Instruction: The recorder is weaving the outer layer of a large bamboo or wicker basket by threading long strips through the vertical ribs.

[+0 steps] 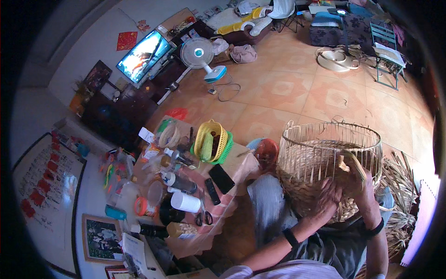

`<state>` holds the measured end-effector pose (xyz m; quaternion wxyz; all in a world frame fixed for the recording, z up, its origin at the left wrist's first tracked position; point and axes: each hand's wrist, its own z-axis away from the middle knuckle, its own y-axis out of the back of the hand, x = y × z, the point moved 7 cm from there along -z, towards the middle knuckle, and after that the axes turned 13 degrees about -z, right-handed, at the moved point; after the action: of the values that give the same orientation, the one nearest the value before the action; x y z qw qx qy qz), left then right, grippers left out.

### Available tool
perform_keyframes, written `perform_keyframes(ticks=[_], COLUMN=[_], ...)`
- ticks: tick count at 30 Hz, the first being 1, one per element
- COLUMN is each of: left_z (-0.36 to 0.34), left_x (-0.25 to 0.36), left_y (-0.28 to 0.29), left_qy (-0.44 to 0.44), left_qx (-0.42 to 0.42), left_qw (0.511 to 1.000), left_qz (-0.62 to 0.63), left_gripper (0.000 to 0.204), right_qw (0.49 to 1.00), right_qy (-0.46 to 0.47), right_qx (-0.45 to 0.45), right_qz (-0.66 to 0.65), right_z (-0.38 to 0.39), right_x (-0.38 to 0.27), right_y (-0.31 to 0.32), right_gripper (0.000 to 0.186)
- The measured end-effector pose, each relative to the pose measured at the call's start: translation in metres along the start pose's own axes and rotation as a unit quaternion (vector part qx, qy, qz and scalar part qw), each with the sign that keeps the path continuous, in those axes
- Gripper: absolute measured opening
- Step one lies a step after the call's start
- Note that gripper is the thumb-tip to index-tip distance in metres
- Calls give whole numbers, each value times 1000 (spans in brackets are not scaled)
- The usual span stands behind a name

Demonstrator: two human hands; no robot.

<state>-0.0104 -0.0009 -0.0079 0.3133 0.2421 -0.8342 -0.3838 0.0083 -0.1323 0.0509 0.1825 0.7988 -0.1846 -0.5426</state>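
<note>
A partly woven basket point(320, 160) stands between my knees. Its lower wall is thick braided plant fibre, and thin bare stakes rise from it to a round rim. My left hand point(329, 195) lies against the near side of the wall, its fingers bent onto the weave. Close beside it on the right, my right hand point(366, 188) is closed round a dried fibre strand point(357, 166), which loops up in front of the stakes. Part of the weave is hidden behind both hands.
Bundles of dried fibre point(400, 200) lie right of the basket. On the left, a cluttered table point(239, 162) bears a yellow basket point(207, 128), a phone point(221, 179), a remote point(212, 191) and scissors point(203, 218). Beyond are a fan point(197, 53) and a folding chair point(388, 56).
</note>
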Motion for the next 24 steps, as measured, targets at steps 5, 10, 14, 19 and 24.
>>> perform_keyframes(ticks=[5, 10, 14, 19, 24], left_z=[7, -4, -6, -4, -5], left_x=[-10, -1, -1, -1, -7], left_y=[10, 9, 17, 20, 11], left_qy=[44, 44, 46, 18, 4], left_qx=[-20, -42, -30, 40, 36], left_qw=[999, 996, 996, 995, 997], left_qz=[17, 58, 73, 86, 70], left_gripper=[46, 49, 54, 49, 45], right_qw=[966, 912, 867, 788, 753], right_qy=[-163, -140, -157, -231, -251], right_qx=[83, 222, 263, 360, 330], right_qz=[-185, -315, -392, -442, -511], right_z=[12, 38, 57, 98, 72], right_x=[6, 53, 74, 74, 76], right_y=[-6, 1, -4, -17, -8], right_gripper=[48, 29, 19, 18, 21])
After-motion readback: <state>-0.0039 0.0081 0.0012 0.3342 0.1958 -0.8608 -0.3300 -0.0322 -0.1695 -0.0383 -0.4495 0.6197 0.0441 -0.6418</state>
